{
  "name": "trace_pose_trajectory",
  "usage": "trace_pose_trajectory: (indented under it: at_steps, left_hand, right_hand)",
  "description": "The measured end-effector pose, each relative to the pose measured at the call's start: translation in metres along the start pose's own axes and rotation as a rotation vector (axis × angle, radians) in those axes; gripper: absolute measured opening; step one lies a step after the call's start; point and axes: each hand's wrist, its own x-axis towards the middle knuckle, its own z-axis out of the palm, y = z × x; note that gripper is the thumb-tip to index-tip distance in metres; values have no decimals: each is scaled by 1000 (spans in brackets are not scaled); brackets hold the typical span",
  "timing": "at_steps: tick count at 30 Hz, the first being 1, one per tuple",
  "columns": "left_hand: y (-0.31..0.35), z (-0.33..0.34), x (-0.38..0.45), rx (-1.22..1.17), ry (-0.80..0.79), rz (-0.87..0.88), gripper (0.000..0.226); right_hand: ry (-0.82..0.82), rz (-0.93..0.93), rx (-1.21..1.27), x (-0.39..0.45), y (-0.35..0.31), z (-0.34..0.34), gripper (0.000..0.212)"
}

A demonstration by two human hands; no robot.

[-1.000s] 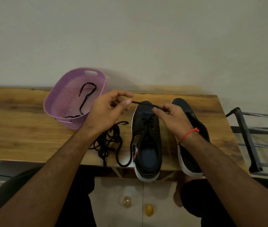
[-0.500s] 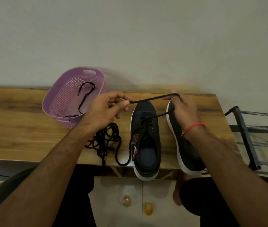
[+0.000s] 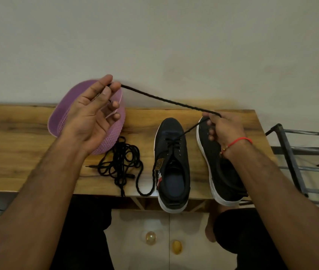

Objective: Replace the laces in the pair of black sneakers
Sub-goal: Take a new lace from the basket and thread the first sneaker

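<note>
We noted a plain, off-white wall (image 3: 154, 36) filling the upper half of the frame, evenly lit, with a soft shadow just above the tabletop. A wooden table (image 3: 14, 152) with pronounced grain and a darker back edge ran across the middle, ending at centre right. At the right edge stood a dark metal rack (image 3: 295, 164) of thin bars. Below the table's front edge, at bottom centre, we saw pale cabinet doors (image 3: 154, 227) with two rounded amber knobs (image 3: 151, 238).
</note>
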Motion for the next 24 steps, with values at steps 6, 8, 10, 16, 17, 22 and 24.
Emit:
trace_pose_trajectory:
  at_steps: [6, 8, 10, 16, 17, 22, 24]
  left_hand:
    - [-17, 16, -5, 439, 4, 63, 27]
    - [-31, 15, -2, 743, 1, 184, 24]
    - [-43, 14, 0, 948, -45, 270, 20]
    - [-66, 34, -7, 1018, -73, 239, 22]
    - [-69, 38, -10, 1018, -65, 214, 20]
    - [-86, 49, -19, 1259, -198, 149, 10]
    - [-96, 51, -21, 1371, -251, 112, 12]
  right_hand:
    - [-659, -228, -275, -21, -1, 14, 73]
    - [-655, -305, -503, -25, 0, 19, 82]
    - [-518, -372, -752, -24, 1, 20, 85]
    - [-593, -215, -1047, -37, 7, 18, 75]
    - [-571, -197, -1053, -40, 8, 18, 64]
    - [-478, -119, -831, -39, 15, 8, 17]
    - [-482, -54, -695, -39, 16, 1, 12]
